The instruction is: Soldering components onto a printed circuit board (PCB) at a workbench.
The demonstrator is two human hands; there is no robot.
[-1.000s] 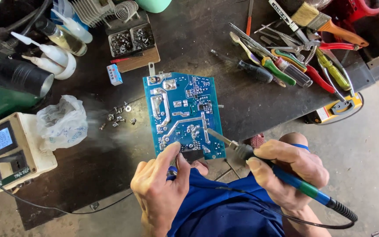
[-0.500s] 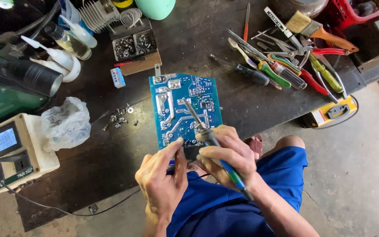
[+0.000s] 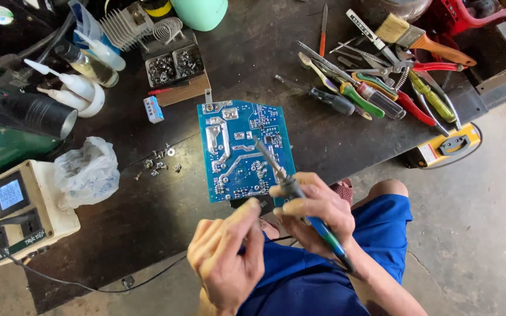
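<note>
Change: soldering iron tip sits lower on circuit board than before.
Grip: right hand clamped on iron; left hand pinches board's near edge.
Risk: tip slipping could bridge neighbouring joints.

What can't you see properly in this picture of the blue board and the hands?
Head view, the only view:
- Near edge of the blue circuit board: covered by the left hand and right hand.
- What the left hand pinches: hidden by its fingers.
- Whether the soldering iron tip touches the board: too small to tell.
- Tiny parts on the board: too small.
- Black tube at left: cut off by the picture's edge.
</note>
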